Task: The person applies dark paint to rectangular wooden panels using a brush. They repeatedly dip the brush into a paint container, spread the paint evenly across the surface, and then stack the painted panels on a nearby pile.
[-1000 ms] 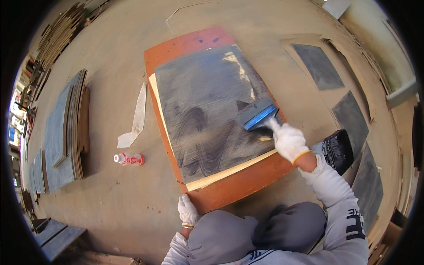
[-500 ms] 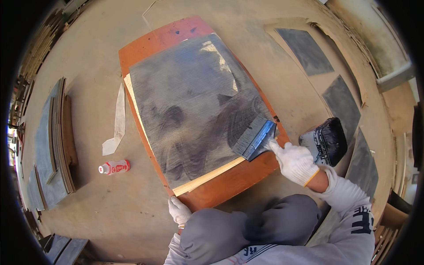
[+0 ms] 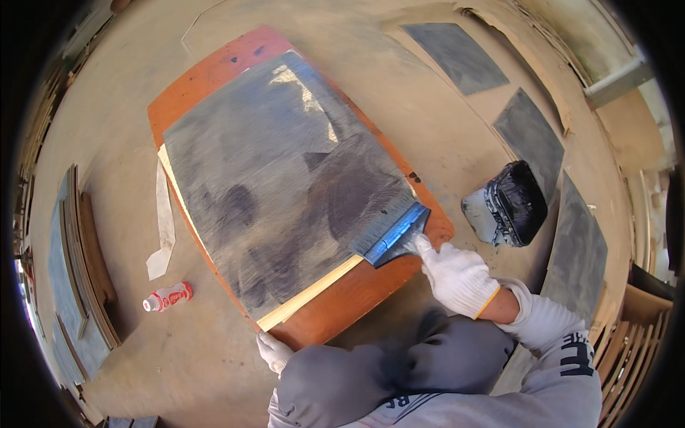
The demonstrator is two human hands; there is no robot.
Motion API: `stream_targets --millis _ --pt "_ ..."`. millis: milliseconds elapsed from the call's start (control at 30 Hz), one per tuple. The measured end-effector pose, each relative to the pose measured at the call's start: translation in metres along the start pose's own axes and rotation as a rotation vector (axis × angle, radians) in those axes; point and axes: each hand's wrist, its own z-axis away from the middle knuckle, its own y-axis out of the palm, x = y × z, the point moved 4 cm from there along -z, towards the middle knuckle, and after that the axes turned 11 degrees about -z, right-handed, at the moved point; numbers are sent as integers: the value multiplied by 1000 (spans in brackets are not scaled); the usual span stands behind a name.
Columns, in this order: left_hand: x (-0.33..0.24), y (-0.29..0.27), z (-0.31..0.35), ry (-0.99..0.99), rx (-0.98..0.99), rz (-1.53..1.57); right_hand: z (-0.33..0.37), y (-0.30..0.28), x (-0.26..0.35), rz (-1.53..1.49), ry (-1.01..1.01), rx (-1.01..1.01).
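Observation:
My right hand [image 3: 457,277], in a white knit glove, grips the handle of a wide flat brush [image 3: 394,232] with a blue metal band. Its bristles lie on the lower right part of a grey-black coated sheet [image 3: 250,192], where dark wet streaks show. A pale strip shows along the sheet's near edge, and bare light patches lie near its far right edge. Under the sheet is a larger orange board [image 3: 335,299]. My gloved left hand [image 3: 274,353] is closed at the board's near left corner, partly hidden by my knee.
Right of the board stands a black-smeared paint tub [image 3: 508,205]. Dark coated sheets [image 3: 457,57] lie beyond it. On the left are a red and white bottle [image 3: 168,297], a pale paper strip [image 3: 163,221] and a stack of boards [image 3: 85,271].
The view has shifted, so the board sits further left in it. My right hand has drawn the brush slightly nearer along the sheet's right side. My left hand stays at the corner.

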Motion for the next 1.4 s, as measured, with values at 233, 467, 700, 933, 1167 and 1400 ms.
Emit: stream_targets --millis 233,467,700,933,1167,1400 --pt "-9 0 5 -24 24 -11 -41 -1 -2 -205 105 34" --pt "7 5 -4 3 -30 38 -31 19 -10 -544 132 -71" --pt "10 7 -1 71 -92 5 -68 10 -2 -463 139 149" --pt "-19 -12 13 79 -144 7 -276 -8 -19 -482 2 36" --pt "-34 -5 15 124 -89 -9 -449 -49 -42 -314 -59 56" --pt "-22 -19 16 44 -72 -27 -373 -73 -7 -142 -144 352"
